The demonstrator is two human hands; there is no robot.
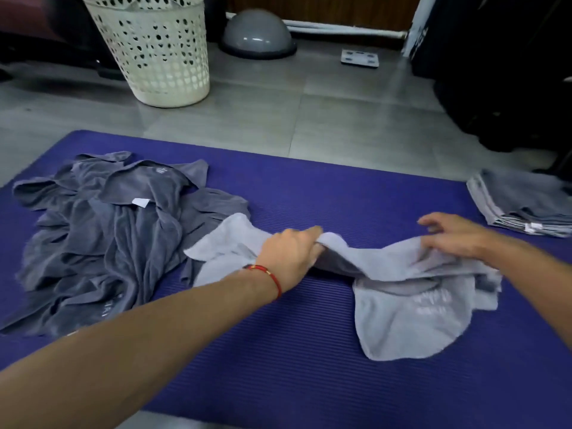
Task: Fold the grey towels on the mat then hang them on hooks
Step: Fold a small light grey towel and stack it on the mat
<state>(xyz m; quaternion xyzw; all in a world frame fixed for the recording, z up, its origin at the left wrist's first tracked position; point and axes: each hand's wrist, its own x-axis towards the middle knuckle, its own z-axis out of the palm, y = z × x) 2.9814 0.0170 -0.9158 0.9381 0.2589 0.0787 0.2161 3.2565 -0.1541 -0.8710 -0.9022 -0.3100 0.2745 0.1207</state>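
A light grey towel lies crumpled across the middle of the purple mat. My left hand grips a bunched part of it near its left end. My right hand pinches the towel's upper edge further right, fingers curled into the cloth. A heap of darker grey towels lies unfolded on the mat's left side. A stack of folded grey towels sits at the mat's right edge.
A cream laundry basket stands on the tiled floor behind the mat. A grey half-dome balance trainer and a bathroom scale lie further back. Dark furniture fills the right rear.
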